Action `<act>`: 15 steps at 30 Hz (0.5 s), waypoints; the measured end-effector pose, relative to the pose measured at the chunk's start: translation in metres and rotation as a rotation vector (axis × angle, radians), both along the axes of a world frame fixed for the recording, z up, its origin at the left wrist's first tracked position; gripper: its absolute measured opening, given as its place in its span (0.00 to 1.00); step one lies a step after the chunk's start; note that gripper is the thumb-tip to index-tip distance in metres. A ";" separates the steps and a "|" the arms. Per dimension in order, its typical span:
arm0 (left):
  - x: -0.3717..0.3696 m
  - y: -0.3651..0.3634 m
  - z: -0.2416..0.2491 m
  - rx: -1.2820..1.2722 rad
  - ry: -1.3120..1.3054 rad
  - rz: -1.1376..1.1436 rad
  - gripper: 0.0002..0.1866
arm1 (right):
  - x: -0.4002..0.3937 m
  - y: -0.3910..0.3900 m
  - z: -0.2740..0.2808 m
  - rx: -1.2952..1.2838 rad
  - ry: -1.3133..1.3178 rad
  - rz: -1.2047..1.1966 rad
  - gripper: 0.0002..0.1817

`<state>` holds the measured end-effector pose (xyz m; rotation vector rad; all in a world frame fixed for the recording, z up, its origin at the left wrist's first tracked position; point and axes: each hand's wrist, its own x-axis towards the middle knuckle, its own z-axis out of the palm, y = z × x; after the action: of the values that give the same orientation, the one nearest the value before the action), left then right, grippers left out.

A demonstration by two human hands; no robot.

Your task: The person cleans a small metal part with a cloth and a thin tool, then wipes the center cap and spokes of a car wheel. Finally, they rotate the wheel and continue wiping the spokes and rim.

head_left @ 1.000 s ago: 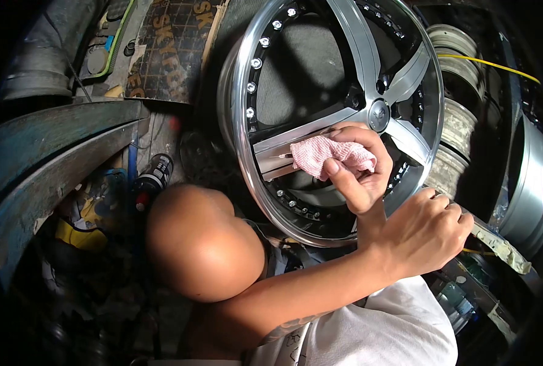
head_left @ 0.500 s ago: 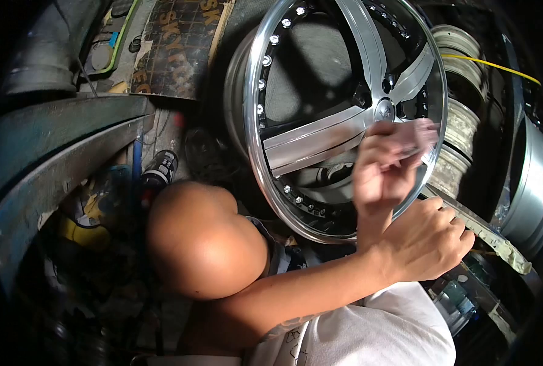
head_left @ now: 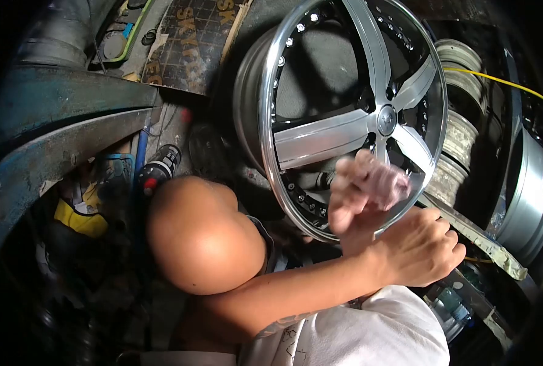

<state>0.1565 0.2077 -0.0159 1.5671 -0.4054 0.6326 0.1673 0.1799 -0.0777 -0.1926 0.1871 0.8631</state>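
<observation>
My right hand [head_left: 351,198], blurred by motion, has its fingers closed on a crumpled pinkish cloth [head_left: 388,188]. It is in front of the lower spokes of a large silver and black car wheel rim [head_left: 323,140], which has a polished lip and small bolts around it. My left forearm reaches across from the lower left, and my left hand [head_left: 421,247] is curled into a fist near the right wrist, back of the hand up. The inside of that fist is hidden. A round cap [head_left: 386,119] marks the rim's hub.
Worn wheels [head_left: 457,131] are stacked on the right, a yellow cord [head_left: 497,77] above them. Another silver rim [head_left: 528,189] stands farther right. A dark bottle [head_left: 161,165] is beyond my knee [head_left: 204,238]. A blue-grey metal beam [head_left: 82,104] runs along the left.
My right hand has moved down and left with the cloth, away from the hub. My left hand has shifted slightly down and left. The view has tilted a little.
</observation>
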 end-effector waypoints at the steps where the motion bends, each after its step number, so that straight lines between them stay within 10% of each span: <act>1: -0.003 0.000 0.001 -0.001 0.008 -0.023 0.07 | 0.000 -0.013 -0.004 0.087 0.242 -0.271 0.21; 8: -0.003 -0.002 0.001 -0.004 0.018 -0.074 0.09 | 0.015 -0.035 -0.011 0.176 0.278 -0.495 0.22; 10: 0.000 -0.002 0.002 -0.027 0.016 -0.093 0.09 | 0.004 -0.026 -0.013 -0.118 -0.118 -0.077 0.21; 13: 0.001 -0.008 0.001 -0.017 0.018 -0.090 0.09 | 0.025 -0.051 -0.015 0.035 0.283 -0.584 0.29; 15: 0.005 -0.006 0.002 -0.013 0.014 -0.105 0.09 | 0.019 -0.053 -0.022 -0.121 -0.026 -0.282 0.28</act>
<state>0.1613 0.2014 -0.0142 1.5265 -0.4690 0.5424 0.1866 0.1268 -0.0998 -0.2827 0.2365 0.5689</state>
